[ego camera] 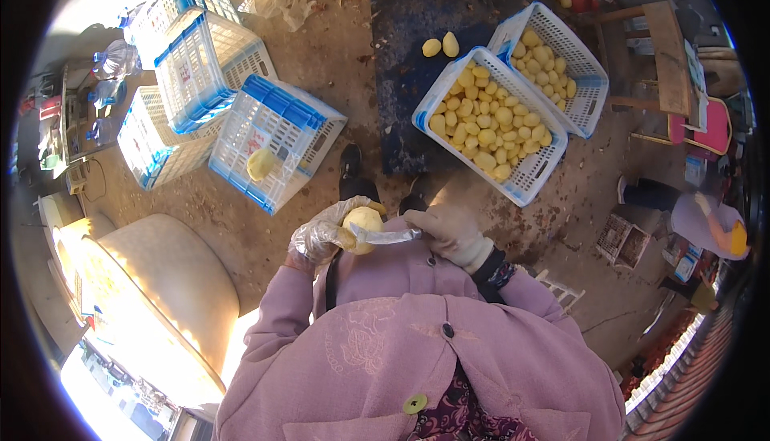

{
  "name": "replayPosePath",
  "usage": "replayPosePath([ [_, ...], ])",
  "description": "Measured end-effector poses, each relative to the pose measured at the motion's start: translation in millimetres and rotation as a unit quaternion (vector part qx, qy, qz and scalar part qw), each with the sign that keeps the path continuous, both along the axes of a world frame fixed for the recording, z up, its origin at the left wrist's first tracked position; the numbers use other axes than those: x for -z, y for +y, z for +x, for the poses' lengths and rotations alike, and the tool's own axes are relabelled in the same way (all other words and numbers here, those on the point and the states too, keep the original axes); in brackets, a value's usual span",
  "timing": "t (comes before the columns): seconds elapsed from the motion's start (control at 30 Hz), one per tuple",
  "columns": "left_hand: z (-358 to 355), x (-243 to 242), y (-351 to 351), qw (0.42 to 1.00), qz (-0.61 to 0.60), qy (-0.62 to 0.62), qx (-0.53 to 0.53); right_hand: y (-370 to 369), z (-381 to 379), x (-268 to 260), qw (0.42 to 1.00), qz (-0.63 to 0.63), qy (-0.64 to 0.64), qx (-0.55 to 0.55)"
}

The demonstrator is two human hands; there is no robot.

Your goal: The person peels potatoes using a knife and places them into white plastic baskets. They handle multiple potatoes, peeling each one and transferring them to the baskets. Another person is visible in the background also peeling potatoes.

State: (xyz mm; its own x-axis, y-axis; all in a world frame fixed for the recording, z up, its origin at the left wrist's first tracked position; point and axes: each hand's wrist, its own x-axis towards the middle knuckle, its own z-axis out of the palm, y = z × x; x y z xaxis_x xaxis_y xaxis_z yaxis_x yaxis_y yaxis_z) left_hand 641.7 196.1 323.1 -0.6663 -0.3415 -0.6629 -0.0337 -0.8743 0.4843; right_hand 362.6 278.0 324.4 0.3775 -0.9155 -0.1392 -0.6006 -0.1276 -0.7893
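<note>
In a clear plastic glove, my left hand [320, 233] grips a pale yellow peeled potato [365, 219] in front of my lap. My right hand [454, 231], in a whitish glove, holds a small knife [391, 237]. Its curved metal blade lies across the lower part of the potato, seemingly against it; the handle is mostly hidden by my fingers. Ahead and to the left, another yellow potato [261, 165] rests on an overturned white-and-blue plastic crate [231, 167]. A crate [522, 191] heaped with peeled potatoes [481, 121] stands ahead to the right.
Behind the full crate, a second crate [586, 83] holds more potatoes. Two loose potatoes [441, 46] lie on a dark mat [403, 92]. Stacked crates [198, 68] and a large round tank [180, 266] stand left. At far right are a wooden chair [665, 59] and a person [701, 218].
</note>
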Motion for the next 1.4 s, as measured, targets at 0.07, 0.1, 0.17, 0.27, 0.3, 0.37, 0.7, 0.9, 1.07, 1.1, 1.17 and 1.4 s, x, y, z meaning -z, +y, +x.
replayPosePath([
  [0.07, 2, 2, 2, 1.0, 0.004, -0.007, -0.006, -2, -1, -2, 0.999, -0.022, 0.046, -0.008],
  [0.1, 3, 1, 4, 1.0, 0.019, -0.001, -0.024, -2, -1, 0, 0.999, -0.008, 0.034, 0.017],
  [0.17, 5, -3, 5, 0.999, 0.036, 0.007, -0.035, -2, -5, 7, 0.998, 0.02, 0.011, 0.064],
  [0.27, 5, -13, -1, 1.0, 0.02, -0.008, -0.011, 0, -13, 16, 0.987, 0.086, 0.093, 0.099],
  [0.3, 3, -14, 0, 0.999, 0.002, -0.034, -0.006, 0, -10, 11, 0.991, 0.076, 0.014, 0.105],
  [0.37, 4, -14, -1, 0.995, -0.054, -0.072, 0.036, 0, -1, -2, 0.981, 0.057, -0.144, 0.117],
  [0.7, 6, -7, -6, 0.975, -0.183, -0.089, 0.094, -4, 7, -12, 0.999, 0.029, 0.021, -0.015],
  [0.9, 11, -3, -4, 0.973, -0.162, -0.102, 0.129, 3, 7, 6, 0.997, -0.018, 0.066, 0.021],
  [1.07, 17, -23, 4, 0.992, -0.096, -0.078, 0.034, 22, -6, 53, 0.969, 0.124, 0.208, 0.053],
  [1.1, 19, -23, 4, 0.985, -0.133, -0.096, 0.049, 19, -3, 49, 0.978, 0.158, 0.086, 0.104],
  [1.17, 22, -23, 4, 0.966, -0.206, -0.132, 0.08, 14, 3, 37, 0.942, 0.218, -0.16, 0.198],
  [1.4, 17, -11, 13, 0.865, -0.401, -0.267, 0.14, 2, 31, 42, 0.869, 0.375, -0.195, 0.256],
])
